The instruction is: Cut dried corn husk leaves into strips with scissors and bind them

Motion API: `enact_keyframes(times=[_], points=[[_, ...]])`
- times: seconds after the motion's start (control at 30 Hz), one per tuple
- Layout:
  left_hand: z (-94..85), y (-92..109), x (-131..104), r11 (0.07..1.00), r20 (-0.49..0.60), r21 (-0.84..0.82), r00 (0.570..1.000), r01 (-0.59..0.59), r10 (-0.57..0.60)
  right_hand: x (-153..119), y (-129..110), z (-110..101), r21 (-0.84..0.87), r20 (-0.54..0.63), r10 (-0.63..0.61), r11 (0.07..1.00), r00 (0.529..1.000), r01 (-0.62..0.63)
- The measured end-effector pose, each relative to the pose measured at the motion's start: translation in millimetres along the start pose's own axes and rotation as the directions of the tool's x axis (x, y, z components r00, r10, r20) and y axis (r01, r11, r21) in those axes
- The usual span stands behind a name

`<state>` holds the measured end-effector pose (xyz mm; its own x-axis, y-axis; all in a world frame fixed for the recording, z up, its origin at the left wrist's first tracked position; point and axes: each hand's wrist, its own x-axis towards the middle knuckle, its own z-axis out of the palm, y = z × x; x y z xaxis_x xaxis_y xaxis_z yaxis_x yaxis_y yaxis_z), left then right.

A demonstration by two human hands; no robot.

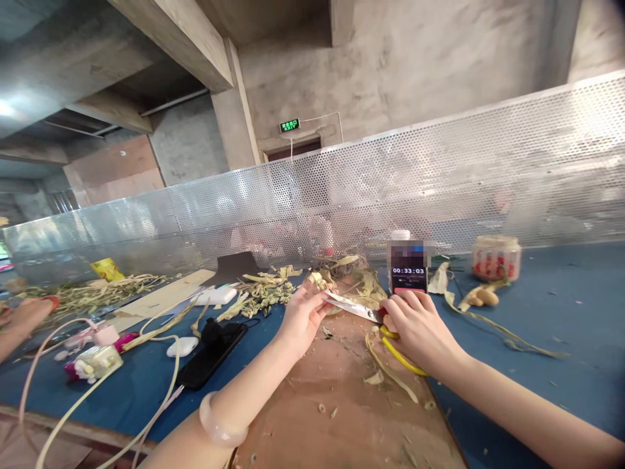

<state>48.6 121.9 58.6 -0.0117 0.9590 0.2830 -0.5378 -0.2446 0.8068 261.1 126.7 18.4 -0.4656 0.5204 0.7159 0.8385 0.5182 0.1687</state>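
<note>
My left hand (303,317) pinches a small pale piece of dried plant (318,280) above the brown board (312,417). In my right hand (415,326) are scissors (354,307) with yellow handles, their blades pointing left to the fingertips of my left hand. Dried leaves (366,283) lie on the board just behind the hands. A heap of pale dried pieces (266,293) sits on the blue table to the left of my left hand.
A phone with a timer (409,277) stands behind my right hand. Farther right is a clear jar (496,258). A black phone (212,358), cables and a white case (182,346) lie left. Another person's hand (29,319) reaches in at the far left. A perforated metal screen (293,202) runs behind.
</note>
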Motion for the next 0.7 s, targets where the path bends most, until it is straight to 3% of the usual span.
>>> enact_keyframes(times=[0.27, 0.5, 0.7], points=[[-4.8, -0.1, 2.6, 1.000, -0.042, 0.000, 0.999, -0.031, 0.031, 0.3, 0.8, 0.1, -0.003, -0.011, 0.030, 1.000, 0.999, -0.030], [-8.7, -0.9, 4.7, 0.999, -0.026, -0.010, 0.999, -0.034, 0.034, -2.6, 6.8, 8.3, 0.072, -0.048, 0.145, 0.987, 0.988, -0.142], [-9.5, -0.2, 4.9, 0.999, -0.024, -0.035, 1.000, -0.017, 0.016, -4.1, 3.4, 8.1, 0.087, -0.017, 0.105, 0.991, 0.994, -0.103]])
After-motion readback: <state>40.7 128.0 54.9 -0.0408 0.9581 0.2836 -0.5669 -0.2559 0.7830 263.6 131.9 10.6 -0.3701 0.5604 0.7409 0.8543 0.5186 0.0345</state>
